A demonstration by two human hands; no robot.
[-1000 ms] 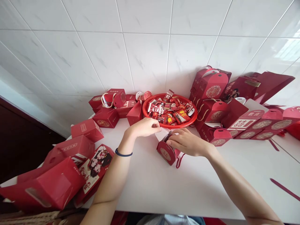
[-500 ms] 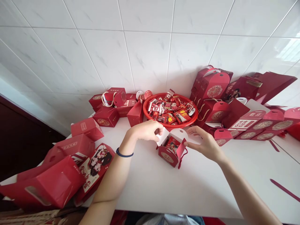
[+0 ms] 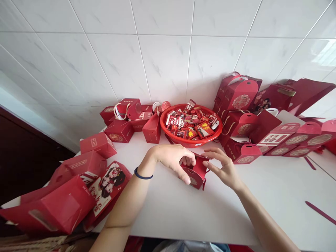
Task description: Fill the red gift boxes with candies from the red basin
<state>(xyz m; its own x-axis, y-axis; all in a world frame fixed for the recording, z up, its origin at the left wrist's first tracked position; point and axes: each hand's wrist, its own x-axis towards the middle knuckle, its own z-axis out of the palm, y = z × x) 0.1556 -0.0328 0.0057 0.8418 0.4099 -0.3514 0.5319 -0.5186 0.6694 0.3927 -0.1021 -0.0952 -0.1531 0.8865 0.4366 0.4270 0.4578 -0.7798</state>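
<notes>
A small red gift box (image 3: 197,172) with a gold round emblem and a red cord handle stands on the white table (image 3: 183,210), in front of me. My left hand (image 3: 174,159) is wrapped over its left side and top, fingers curled on the flaps. My right hand (image 3: 223,166) touches the box's right side with fingers stretched out. The flaps are folded down, so the contents are hidden. A dark blue band circles my left wrist.
A red round basin (image 3: 190,141) of wrapped sweets sits just behind the box. Closed red gift boxes (image 3: 243,96) pile up at the right and back left (image 3: 119,131). Large red bags (image 3: 60,206) lie at the left edge. A red strip (image 3: 320,211) lies far right.
The box's white-lined flaps stood open with packets showing half a second ago; now they are folded down. Both hands have come in onto the box, which sits slightly nearer to me.
</notes>
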